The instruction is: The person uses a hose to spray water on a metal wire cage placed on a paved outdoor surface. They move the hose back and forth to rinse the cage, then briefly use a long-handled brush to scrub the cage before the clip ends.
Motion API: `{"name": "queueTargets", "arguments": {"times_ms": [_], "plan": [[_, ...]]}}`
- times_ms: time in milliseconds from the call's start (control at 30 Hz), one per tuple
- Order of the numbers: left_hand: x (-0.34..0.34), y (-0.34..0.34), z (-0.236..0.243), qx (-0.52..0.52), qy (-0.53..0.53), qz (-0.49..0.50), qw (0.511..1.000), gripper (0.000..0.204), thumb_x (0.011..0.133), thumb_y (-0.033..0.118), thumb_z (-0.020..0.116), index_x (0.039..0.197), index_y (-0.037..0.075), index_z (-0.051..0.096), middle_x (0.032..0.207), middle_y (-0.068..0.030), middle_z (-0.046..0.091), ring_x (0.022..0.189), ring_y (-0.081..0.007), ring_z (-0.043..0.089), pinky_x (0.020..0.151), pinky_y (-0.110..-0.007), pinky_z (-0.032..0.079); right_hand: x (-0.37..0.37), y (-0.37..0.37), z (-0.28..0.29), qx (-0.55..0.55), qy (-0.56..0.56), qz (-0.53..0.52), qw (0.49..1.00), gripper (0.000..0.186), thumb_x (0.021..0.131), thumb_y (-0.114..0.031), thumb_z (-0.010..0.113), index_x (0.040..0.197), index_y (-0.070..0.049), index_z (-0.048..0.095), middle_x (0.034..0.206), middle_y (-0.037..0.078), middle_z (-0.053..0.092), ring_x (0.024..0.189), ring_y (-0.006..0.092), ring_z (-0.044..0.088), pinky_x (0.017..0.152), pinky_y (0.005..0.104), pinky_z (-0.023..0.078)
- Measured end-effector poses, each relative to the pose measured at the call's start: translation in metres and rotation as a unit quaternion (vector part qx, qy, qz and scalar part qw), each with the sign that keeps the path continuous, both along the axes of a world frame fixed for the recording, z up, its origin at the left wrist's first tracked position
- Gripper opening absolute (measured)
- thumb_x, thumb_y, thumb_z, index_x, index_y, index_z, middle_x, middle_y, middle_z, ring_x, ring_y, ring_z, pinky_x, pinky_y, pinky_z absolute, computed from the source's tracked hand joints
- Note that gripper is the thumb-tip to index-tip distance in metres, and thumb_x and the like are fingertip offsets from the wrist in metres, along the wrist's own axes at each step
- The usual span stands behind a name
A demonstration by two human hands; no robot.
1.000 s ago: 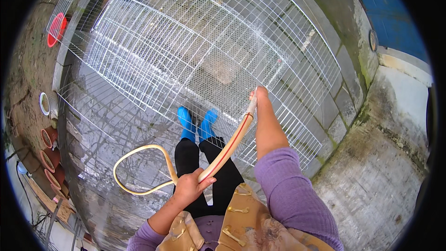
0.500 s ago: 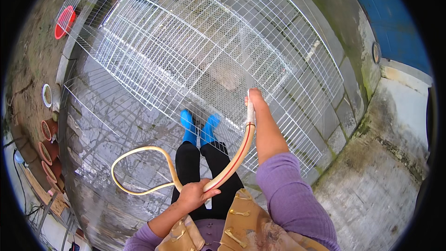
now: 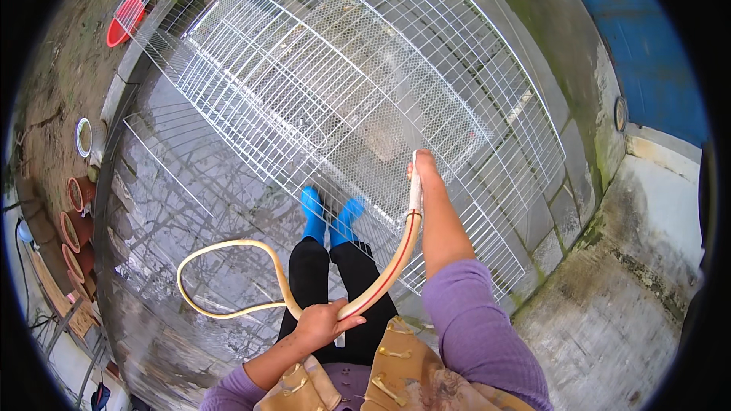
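Observation:
A cream hose [image 3: 384, 275] with a red stripe curves up across my front. My right hand [image 3: 423, 164], arm stretched forward, is closed around its white end [image 3: 415, 192]. Lower down, near my lap, my left hand [image 3: 320, 323] grips the same hose. Past the left hand, the hose bends into a wide loop over the paving. Beyond the white tip lies a large wire cage [image 3: 285, 80] with bar panels and fine mesh. A faint blur in front of the tip looks like spray, though I cannot be sure.
My feet in blue boots [image 3: 313, 209] stand at the cage's near edge on wet stone paving [image 3: 164, 274]. Flower pots [image 3: 76, 230] line the left kerb, with a red basin [image 3: 126, 20] farther off. On the right are a concrete slab [image 3: 601, 297] and a blue door [image 3: 647, 38].
My view has turned slightly, so the cage and basin sit a little differently in the picture. Both hands keep their hold on the hose; its end has shifted slightly right in the picture.

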State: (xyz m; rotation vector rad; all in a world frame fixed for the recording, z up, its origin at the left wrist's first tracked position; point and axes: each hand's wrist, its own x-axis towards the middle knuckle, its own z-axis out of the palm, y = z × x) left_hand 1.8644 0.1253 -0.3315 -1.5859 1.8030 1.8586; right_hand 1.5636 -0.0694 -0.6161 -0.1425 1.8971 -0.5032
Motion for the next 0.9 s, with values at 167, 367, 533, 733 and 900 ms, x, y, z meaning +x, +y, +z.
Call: {"name": "queueTargets", "arguments": {"times_ms": [167, 367, 533, 733, 900], "plan": [[0.006, 0.001, -0.002, -0.005, 0.009, 0.044, 0.999, 0.053, 0.081, 0.058, 0.055, 0.085, 0.006, 0.058, 0.058, -0.0166, 0.057, 0.058, -0.0366, 0.059, 0.051, -0.045, 0.045, 0.01, -0.018, 0.004, -0.006, 0.009, 0.06, 0.998, 0.019, 0.093, -0.02, 0.036, 0.101, -0.005, 0.042, 0.063, 0.014, 0.052, 0.046, 0.0228, 0.053, 0.039, 0.0383, 0.048], [0.01, -0.002, 0.001, 0.01, 0.004, 0.061, 0.998, 0.053, 0.081, 0.059, 0.054, 0.085, 0.006, 0.057, 0.058, -0.0166, 0.057, 0.058, -0.0373, 0.059, 0.051, -0.045, 0.045, 0.023, -0.027, 0.012, -0.001, 0.041, 0.055, 0.998, 0.02, 0.092, -0.018, 0.034, 0.102, -0.003, 0.043, 0.066, 0.015, 0.053, 0.047, 0.0229, 0.054, 0.039, 0.0386, 0.049], [0.013, 0.001, -0.001, -0.003, 0.012, 0.067, 0.998, 0.053, 0.081, 0.058, 0.054, 0.084, 0.006, 0.057, 0.058, -0.0169, 0.057, 0.058, -0.0374, 0.059, 0.051, -0.046, 0.045, 0.027, -0.033, 0.015, 0.002, 0.019, 0.066, 0.998, 0.022, 0.092, -0.02, 0.034, 0.107, -0.004, 0.042, 0.065, 0.013, 0.051, 0.046, 0.0213, 0.052, 0.039, 0.0367, 0.048], [0.017, -0.001, -0.002, -0.003, 0.013, 0.082, 0.997, 0.053, 0.081, 0.058, 0.054, 0.084, 0.006, 0.056, 0.058, -0.0169, 0.057, 0.058, -0.0373, 0.059, 0.051, -0.046, 0.045, 0.034, -0.045, 0.015, 0.004, 0.028, 0.079, 0.996, 0.021, 0.092, -0.02, 0.034, 0.105, -0.005, 0.042, 0.065, 0.013, 0.051, 0.047, 0.0214, 0.053, 0.039, 0.0363, 0.048], [0.022, -0.007, 0.0, -0.001, 0.016, 0.107, 0.994, 0.052, 0.081, 0.057, 0.054, 0.084, 0.005, 0.057, 0.058, -0.0167, 0.057, 0.057, -0.0368, 0.059, 0.051, -0.046, 0.045, 0.042, -0.051, 0.018, 0.004, 0.035, 0.07, 0.997, 0.019, 0.091, -0.018, 0.034, 0.103, -0.005, 0.042, 0.065, 0.013, 0.051, 0.048, 0.0219, 0.054, 0.039, 0.037, 0.048]]}}
